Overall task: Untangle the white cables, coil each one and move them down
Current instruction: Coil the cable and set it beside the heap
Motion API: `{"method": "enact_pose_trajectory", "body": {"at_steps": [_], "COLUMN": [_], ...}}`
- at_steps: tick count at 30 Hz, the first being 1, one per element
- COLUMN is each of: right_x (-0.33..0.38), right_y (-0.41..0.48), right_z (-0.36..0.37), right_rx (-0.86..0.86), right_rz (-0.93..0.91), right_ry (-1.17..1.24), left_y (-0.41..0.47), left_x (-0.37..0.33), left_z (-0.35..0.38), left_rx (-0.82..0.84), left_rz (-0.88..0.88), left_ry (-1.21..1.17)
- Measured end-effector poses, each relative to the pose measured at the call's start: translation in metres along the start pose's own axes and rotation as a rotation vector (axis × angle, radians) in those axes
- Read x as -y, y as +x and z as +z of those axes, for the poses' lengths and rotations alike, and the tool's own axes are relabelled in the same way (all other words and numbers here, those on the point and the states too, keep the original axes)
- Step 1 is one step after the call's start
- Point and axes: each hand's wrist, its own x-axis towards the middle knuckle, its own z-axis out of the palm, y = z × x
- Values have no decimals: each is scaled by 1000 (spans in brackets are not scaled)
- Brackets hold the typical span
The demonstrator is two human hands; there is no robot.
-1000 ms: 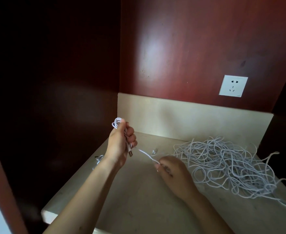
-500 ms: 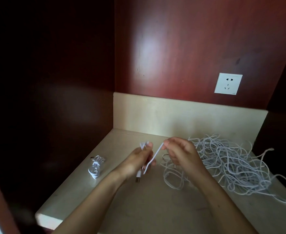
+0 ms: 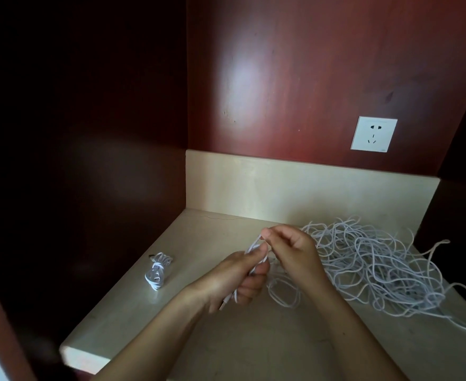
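A big tangle of white cables point(image 3: 374, 265) lies on the right side of the beige counter point(image 3: 253, 339). My left hand point(image 3: 237, 279) grips a partly wound white cable point(image 3: 255, 247), whose loops run through its fist and whose plug end hangs below the palm. My right hand point(image 3: 289, 250) pinches the same cable just above the left hand, the two hands touching. A loose loop of cable lies on the counter beneath them. One coiled white cable point(image 3: 157, 270) rests on the left part of the counter.
Dark red wood panels close in the counter at the back and left. A white wall socket point(image 3: 374, 134) sits on the back panel at the right. The counter's front edge point(image 3: 88, 356) is at lower left. Cable ends trail off the right edge.
My left hand came down from its raised position to counter height. My right hand rose from the counter to meet it, and both now work the cable close together.
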Motion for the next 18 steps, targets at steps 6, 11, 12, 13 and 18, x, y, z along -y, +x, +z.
{"method": "enact_pose_trajectory", "body": {"at_steps": [6, 11, 12, 13, 18], "right_x": [-5, -11, -14, -17, -32], "right_y": [-6, -17, -19, -22, -35], "right_z": [0, 9, 11, 12, 9], "right_rx": [1, 20, 23, 26, 123], "right_rz": [-41, -67, -69, -76, -136], "right_ry": [47, -20, -40, -75, -354], "left_y": [11, 17, 18, 18, 14], "left_x": [5, 4, 3, 3, -6], "left_z": [-7, -9, -8, -8, -17], "left_rx": [-340, -410, -401, -393, -422], "left_rz": [263, 264, 252, 245, 303], "left_ry": [53, -197, -276, -356, -732]}}
